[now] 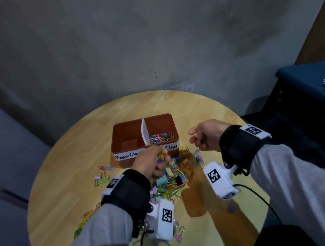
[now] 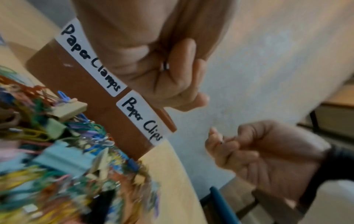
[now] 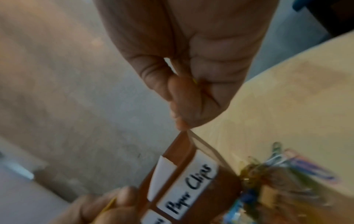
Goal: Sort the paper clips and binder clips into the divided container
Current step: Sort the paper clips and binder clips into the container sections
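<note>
Left hand [image 1: 152, 164] hovers at the brown divided container's [image 1: 118, 133] near wall, over the clip pile [image 1: 175, 177] mid-tabletop [image 1: 62, 173], fingers curled, pinching a yellow paper clip [image 1: 161, 154]. Right hand [image 1: 205, 136], beside the container's right end, is curled too (holding what, I cannot tell). Two compartments; only the right holds paper clips [image 1: 161, 137].
</note>
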Tool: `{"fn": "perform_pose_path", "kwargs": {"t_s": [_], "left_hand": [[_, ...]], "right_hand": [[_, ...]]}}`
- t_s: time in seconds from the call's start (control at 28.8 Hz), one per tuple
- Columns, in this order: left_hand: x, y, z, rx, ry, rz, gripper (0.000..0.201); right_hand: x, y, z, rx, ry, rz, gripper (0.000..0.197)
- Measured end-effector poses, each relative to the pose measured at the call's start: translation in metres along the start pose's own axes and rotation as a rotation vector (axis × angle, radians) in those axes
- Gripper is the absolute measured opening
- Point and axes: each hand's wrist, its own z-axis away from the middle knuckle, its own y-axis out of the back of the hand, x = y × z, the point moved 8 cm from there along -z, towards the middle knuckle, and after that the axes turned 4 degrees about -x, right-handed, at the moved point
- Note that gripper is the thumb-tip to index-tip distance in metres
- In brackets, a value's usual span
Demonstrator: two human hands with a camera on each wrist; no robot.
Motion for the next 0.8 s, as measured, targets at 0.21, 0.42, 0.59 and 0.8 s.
{"fn": "perform_pose_path", "kwargs": {"t_s": [0.21, 0.42, 0.59, 0.8], "left_hand": [[0.029, 0.008, -0.026, 0.040, 0.045, 0.464, 0.017], [0.048, 0.010, -0.052, 0.107, 0.051, 0.503, 0.019], [0.057, 0.016, -0.061, 0.122, -0.015, 0.523, 0.055], [0.047, 0.016, -0.056, 0.075, -0.016, 0.438, 0.027]], "right_hand": [[-0.018, -0.011, -0.034, 0.073, 0.011, -0.164, 0.038], [-0.019, -0.034, -0.059, 0.026, 0.017, -0.344, 0.037], [-0.023, -0.052, -0.071, -0.007, 0.073, -0.339, 0.044], [-0.020, -0.043, -0.060, -0.002, 0.111, -0.261, 0.043]]}}
